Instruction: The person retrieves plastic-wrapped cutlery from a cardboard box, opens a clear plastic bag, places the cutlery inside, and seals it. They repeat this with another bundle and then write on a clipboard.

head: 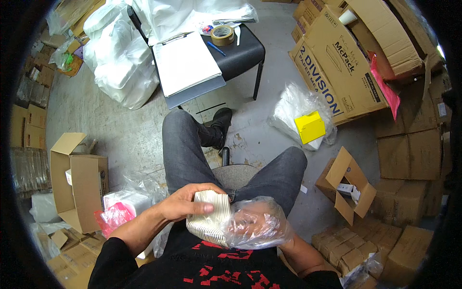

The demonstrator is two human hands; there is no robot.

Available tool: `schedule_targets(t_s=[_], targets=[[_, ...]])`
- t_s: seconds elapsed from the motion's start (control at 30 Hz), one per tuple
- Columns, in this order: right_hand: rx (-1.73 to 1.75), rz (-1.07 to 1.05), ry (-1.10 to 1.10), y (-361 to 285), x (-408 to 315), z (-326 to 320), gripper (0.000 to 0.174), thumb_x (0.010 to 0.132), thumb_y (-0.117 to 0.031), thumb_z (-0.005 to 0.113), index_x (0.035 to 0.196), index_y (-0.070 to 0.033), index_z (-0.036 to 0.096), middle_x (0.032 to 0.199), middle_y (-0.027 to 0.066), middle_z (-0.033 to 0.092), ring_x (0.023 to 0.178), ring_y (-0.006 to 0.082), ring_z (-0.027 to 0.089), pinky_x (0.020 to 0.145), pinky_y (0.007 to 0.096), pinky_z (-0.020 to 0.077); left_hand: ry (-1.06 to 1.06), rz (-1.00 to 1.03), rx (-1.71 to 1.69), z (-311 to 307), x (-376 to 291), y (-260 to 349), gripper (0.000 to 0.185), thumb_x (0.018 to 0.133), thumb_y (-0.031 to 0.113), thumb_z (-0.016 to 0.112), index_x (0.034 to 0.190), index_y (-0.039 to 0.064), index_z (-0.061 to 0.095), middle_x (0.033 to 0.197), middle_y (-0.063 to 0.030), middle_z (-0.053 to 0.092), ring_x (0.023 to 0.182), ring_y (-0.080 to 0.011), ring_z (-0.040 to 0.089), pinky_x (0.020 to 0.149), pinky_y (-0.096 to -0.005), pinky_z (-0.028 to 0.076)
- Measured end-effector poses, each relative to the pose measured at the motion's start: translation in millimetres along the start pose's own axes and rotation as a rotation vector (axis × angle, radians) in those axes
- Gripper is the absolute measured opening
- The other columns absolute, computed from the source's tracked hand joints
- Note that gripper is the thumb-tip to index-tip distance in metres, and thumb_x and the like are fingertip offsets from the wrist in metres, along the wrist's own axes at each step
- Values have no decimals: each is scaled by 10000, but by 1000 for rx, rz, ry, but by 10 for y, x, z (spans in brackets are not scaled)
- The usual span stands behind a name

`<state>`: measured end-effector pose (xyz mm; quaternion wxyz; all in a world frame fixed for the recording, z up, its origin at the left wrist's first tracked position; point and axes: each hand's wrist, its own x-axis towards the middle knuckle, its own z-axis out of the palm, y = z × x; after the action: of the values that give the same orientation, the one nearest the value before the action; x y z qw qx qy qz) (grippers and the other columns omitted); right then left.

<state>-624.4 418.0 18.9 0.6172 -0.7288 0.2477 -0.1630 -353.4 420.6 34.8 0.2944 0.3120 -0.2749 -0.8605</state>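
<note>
My left hand [191,206] grips a nested stack of ridged, cream-coloured disposable pieces [211,218], its thumb lying across the front. The exact kind of piece is unclear. At its right end the stack meets a crumpled clear plastic bag [267,234]. My right hand [249,218] holds the bag and shows through the film, which blurs the fingers. Whether this hand is inside the bag or behind it, I cannot tell. Both hands are above my lap, close to the black shirt.
Ahead, a black chair [245,54] bears a clipboard [187,65], brown tape [222,35] and a blue pen [216,48]. A wrapped white pack [288,104] with a yellow piece [310,127] lies right. Open cartons stand left [85,188] and right [350,173]. White bags [122,68] fill the far left.
</note>
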Motion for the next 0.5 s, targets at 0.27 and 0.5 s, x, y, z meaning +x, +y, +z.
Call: schedule_targets(t_s=[0.27, 0.5], targets=[[126, -70, 37, 51, -209, -60, 206, 887, -175, 667, 1070, -86, 699, 1020, 120, 701, 862, 261, 684, 765, 372, 546, -1, -80, 223, 25, 182, -140, 253, 852, 139, 790, 1040, -5, 702, 897, -53, 714, 814, -107, 667, 740, -256, 544], [550, -337, 1009, 221, -290, -329, 349, 970, -295, 586, 1146, 1, 641, 1104, 165, 684, 964, 247, 677, 858, 414, 567, 223, 46, -129, -86, 64, -196, 289, 752, 159, 816, 940, -20, 691, 989, -206, 681, 874, -263, 675, 763, -367, 559]])
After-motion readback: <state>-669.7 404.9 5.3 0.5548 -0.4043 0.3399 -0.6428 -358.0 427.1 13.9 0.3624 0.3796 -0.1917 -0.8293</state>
